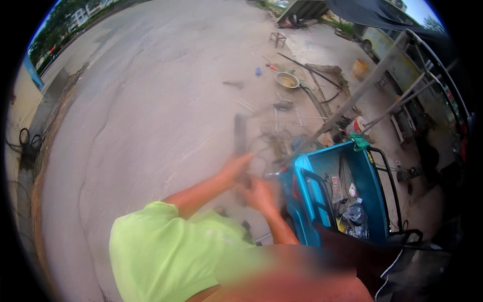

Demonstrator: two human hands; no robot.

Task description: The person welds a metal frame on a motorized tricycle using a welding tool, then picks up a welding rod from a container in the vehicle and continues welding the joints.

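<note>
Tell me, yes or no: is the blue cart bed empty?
No. The blue cart bed holds clutter, including a dark plastic bag and other small items along its floor.

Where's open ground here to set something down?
The wide concrete left of the hands, out to the dirt edge, lies bare. It is crowded around the metal bowl, the rods and wire, and inside the blue cart.

Cracked concrete ground; on it: metal bowl, small stool, yellow bucket, long rods, blue cart.
</note>
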